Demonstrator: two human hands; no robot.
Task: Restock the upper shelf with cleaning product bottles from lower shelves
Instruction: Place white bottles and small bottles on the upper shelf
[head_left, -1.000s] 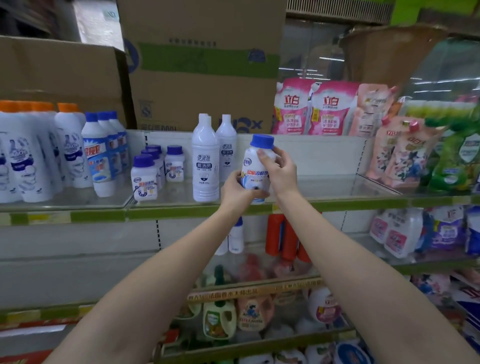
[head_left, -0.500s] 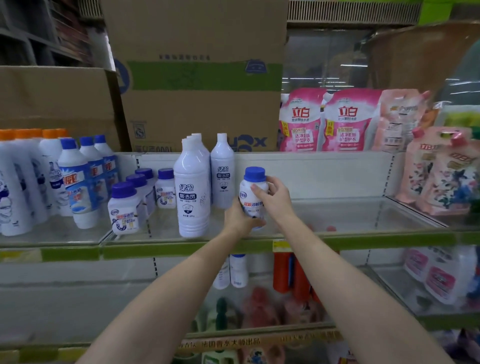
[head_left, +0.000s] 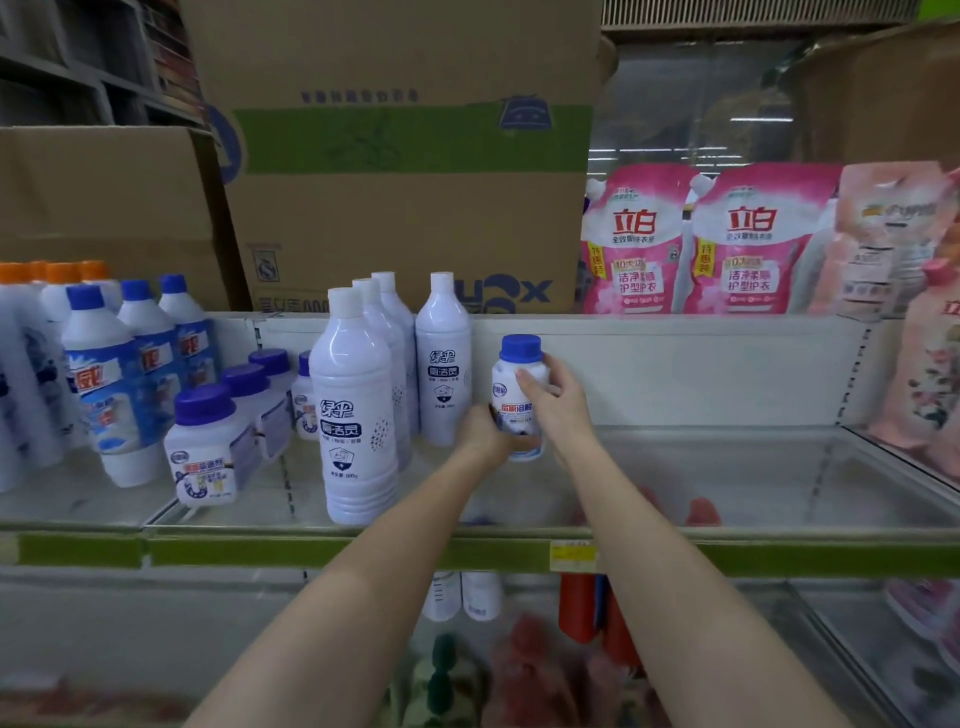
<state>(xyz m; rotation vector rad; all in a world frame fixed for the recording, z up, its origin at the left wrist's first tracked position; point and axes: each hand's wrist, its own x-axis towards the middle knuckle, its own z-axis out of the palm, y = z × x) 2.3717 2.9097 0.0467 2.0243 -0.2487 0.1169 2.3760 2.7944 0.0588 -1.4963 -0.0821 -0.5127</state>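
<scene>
Head view: both hands (head_left: 524, 415) outstretched, fingers wrapped around upright blue-capped bottle (head_left: 521, 384) above upper shelf (head_left: 727, 551).

Even, cool overhead light; wide-angle bending at edges; lower shelf (head_left: 519, 665) blurred, perhaps from motion.

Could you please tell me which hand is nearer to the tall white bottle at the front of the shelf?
Left. The left hand grips the small blue-capped bottle just right of the tall white bottle; the right hand holds its far side.
</scene>
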